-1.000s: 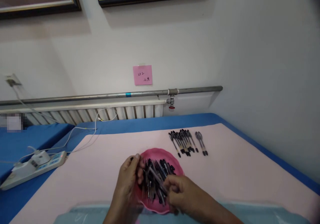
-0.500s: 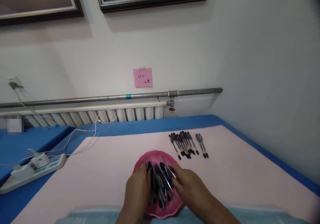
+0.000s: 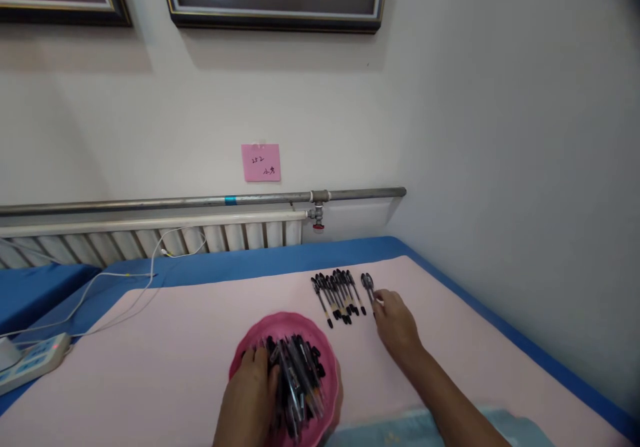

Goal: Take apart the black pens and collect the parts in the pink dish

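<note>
A pink scalloped bowl (image 3: 327, 412) holds a heap of pens (image 3: 300, 377) with clear barrels and black parts. My left hand (image 3: 249, 394) reaches over the bowl's left side, its fingers curled round some pens; the fingertips are partly hidden. Farther right, my right hand (image 3: 397, 320) is at the pair of black-ended pens (image 3: 367, 280) on the pink sheet, thumb and fingers pinched at their lower end. The fingers cover that end. Just left of this pair lies a group of several similar pens (image 3: 340, 294), side by side and slanted.
The pink sheet (image 3: 175, 354) covers a blue table (image 3: 280, 255) against the wall. A light-blue cloth (image 3: 390, 430) lies at the front edge. At left are a power strip (image 3: 37, 360) and white cables (image 3: 150, 267). A radiator (image 3: 215, 237) and pipe (image 3: 270, 198) run behind.
My right hand has left the bowl and moved right to the separate pair of pens. My left hand stays at the bowl's pens. The view has shifted to the right.
</note>
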`<state>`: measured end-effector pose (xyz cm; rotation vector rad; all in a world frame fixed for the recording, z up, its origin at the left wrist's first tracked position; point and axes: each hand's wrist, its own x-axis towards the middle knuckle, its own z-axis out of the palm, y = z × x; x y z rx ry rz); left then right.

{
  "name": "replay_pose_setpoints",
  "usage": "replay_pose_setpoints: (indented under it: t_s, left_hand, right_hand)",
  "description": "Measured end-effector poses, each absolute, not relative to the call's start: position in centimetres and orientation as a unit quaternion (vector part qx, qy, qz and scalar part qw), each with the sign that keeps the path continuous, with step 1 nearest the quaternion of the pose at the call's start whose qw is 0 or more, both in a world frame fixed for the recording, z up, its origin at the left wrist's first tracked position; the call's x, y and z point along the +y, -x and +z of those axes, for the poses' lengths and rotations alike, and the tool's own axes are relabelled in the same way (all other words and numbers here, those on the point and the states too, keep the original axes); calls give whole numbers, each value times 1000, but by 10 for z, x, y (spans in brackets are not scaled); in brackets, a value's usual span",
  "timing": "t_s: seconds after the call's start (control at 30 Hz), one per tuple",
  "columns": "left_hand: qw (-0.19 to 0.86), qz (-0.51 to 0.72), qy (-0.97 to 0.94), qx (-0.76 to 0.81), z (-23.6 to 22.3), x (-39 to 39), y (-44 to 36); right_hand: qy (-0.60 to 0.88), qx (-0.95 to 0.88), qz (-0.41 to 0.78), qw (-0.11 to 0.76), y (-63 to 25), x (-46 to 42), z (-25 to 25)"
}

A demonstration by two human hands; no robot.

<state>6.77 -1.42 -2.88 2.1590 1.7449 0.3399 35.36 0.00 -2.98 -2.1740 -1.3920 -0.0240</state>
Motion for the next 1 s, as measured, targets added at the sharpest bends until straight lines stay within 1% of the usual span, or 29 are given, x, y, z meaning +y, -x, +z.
replay_pose_setpoints:
  t_s: [0.27,0.37,0.47,0.6,0.73,0.8,0.83,0.9,0.97,1.0]
  left_hand:
    - [211,194,-732,618,-33,-11,-66]
    - [231,175,-719,631,-26,-12,-64]
    - [233,141,-711,648,-19,-12,-65]
    - [202,101,-711,666,-13,-13,-71]
    - [186,84,-716,668,-15,-13,-72]
    - [201,130,-714,659,-15,-12,-70]
    - [215,175,-707,650,-14,-13,-68]
    - [278,296,-678,613,-11,-14,-66]
    - [405,401,-603,558,-6,-16,-66]
    - [487,431,-549,526,-4,-17,-67]
  right_hand:
    - [846,-501,47,176,-374,11,-33]
    - [847,-501,73,162,-374,13,-31]
    - [847,-495,100,167,-374,14,-31]
    - [847,-465,130,220,-374,9,-26]
    - [832,-422,152,328,-364,-5,-12]
    - [804,-420,186,377,-351,-15,-4]
    - [785,-426,212,397,-341,-21,0]
    - [745,-440,265,425,-319,-35,5]
    - [705,-452,324,441,-295,-50,8]
    - [649,-441,411,464,-283,-57,9]
